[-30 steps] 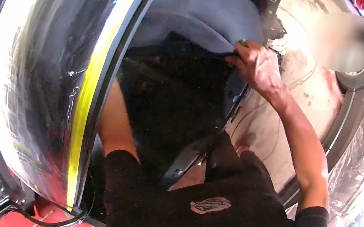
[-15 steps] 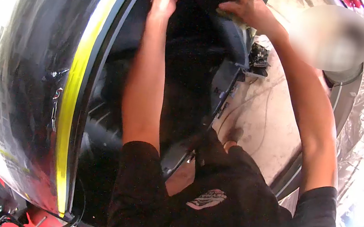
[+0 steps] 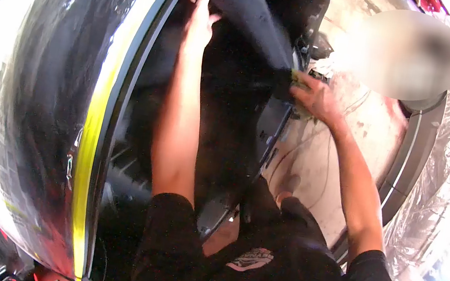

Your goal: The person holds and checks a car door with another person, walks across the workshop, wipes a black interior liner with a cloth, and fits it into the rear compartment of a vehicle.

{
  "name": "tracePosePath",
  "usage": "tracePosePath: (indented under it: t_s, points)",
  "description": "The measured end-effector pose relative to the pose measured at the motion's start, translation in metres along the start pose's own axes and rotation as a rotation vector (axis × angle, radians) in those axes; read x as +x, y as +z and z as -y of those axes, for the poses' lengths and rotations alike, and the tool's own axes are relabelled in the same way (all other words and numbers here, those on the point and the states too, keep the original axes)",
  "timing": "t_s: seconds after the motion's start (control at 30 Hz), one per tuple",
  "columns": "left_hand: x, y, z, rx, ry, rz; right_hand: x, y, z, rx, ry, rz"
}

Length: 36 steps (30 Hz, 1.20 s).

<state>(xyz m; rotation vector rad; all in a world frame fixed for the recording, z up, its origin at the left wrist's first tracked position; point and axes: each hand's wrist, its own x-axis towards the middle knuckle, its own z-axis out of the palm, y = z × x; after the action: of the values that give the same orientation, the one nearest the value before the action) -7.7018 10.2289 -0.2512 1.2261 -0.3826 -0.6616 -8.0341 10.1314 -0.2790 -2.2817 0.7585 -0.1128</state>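
Observation:
A dark grey curved panel (image 3: 248, 4) runs from the top centre down to the right side of a dark opening. My right hand (image 3: 316, 97) is closed at its lower right end, thumb and fingers pinched on the edge, with a small yellow-green patch at the fingertips. Inside the opening, close to the black frame edge with yellow tape (image 3: 90, 148), my left hand (image 3: 200, 20) is raised with its fingers apart. Nothing shows in it; whether it touches the panel is unclear.
Clear film covers a dark curved surface (image 3: 45, 110) on the left. A blurred round shape (image 3: 414, 56) is at the upper right, above a grey curved strip (image 3: 413, 154). Crinkled film (image 3: 442, 195) hangs at the far right. A metal hinge part is at the lower left.
My left hand rose from out of sight inside the opening. My right hand went up and left, then came back down to the panel's edge. The panel has shifted and looks narrower.

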Motion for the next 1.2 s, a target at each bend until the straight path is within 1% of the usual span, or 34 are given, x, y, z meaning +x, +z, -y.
tracePosePath:
  t_s: [0.07, 0.1, 0.17, 0.23, 0.27, 0.3, 0.37, 0.4, 0.47, 0.57, 0.6, 0.63, 0.7, 0.83, 0.87, 0.97, 1.0, 1.13, 1.2]
  points:
    - [-0.006, 0.003, 0.002, -0.028, -0.038, -0.05, 0.001, 0.001, 0.016, -0.095, 0.07, 0.114]
    - [-0.002, 0.002, 0.011, -0.15, -0.052, -0.075, 0.003, 0.017, 0.011, -0.318, -0.031, -0.001]
    - [0.012, -0.01, 0.02, -0.351, -0.003, 0.149, 0.006, 0.034, 0.016, -0.336, 0.052, 0.101]
    - [0.006, 0.0, 0.01, -0.359, 0.05, 0.041, 0.001, 0.064, 0.011, -0.342, -0.019, 0.036]
    - [0.001, 0.007, 0.004, -0.35, 0.039, 0.047, 0.0, 0.074, 0.012, -0.278, 0.01, -0.002]
    - [-0.009, 0.022, -0.009, -0.357, -0.002, 0.021, 0.001, 0.084, 0.011, -0.217, -0.017, -0.114]
    - [-0.008, 0.025, -0.005, -0.377, 0.053, 0.045, 0.006, 0.089, 0.01, -0.13, 0.034, -0.123]
    - [-0.006, 0.027, -0.004, -0.388, 0.097, 0.069, 0.013, 0.094, 0.005, -0.135, 0.032, -0.126]
    - [-0.008, 0.032, 0.0, -0.335, 0.109, 0.035, 0.019, 0.105, -0.003, -0.152, 0.029, -0.121]
    - [-0.009, 0.024, 0.01, -0.281, 0.131, 0.017, 0.015, 0.125, 0.005, 0.006, 0.091, -0.014]
    - [-0.013, 0.022, 0.011, -0.263, 0.126, -0.002, 0.007, 0.135, 0.015, 0.114, 0.089, 0.027]
    - [-0.02, 0.017, 0.011, -0.341, 0.092, 0.0, -0.002, 0.151, 0.023, 0.157, -0.006, -0.111]
    - [-0.027, 0.014, 0.011, -0.282, 0.128, -0.091, 0.003, 0.158, 0.036, 0.227, 0.051, -0.008]
    - [-0.028, -0.004, 0.0, -0.097, 0.133, -0.028, 0.015, 0.198, 0.056, 0.195, 0.05, -0.043]
    - [-0.024, -0.01, -0.004, -0.099, 0.126, -0.014, 0.021, 0.205, 0.062, 0.205, 0.046, -0.053]
    - [-0.026, -0.011, -0.001, 0.139, 0.387, 0.042, 0.031, 0.215, 0.069, 0.251, 0.056, -0.087]
    - [-0.033, -0.006, -0.003, 0.158, 0.421, 0.083, 0.034, 0.219, 0.069, 0.246, 0.053, -0.09]
    - [-0.06, 0.008, -0.006, 0.164, 0.414, 0.017, 0.02, 0.229, 0.075, 0.253, 0.14, -0.065]
    - [-0.073, 0.008, -0.003, 0.121, 0.413, 0.012, 0.004, 0.251, 0.074, 0.246, 0.11, -0.122]
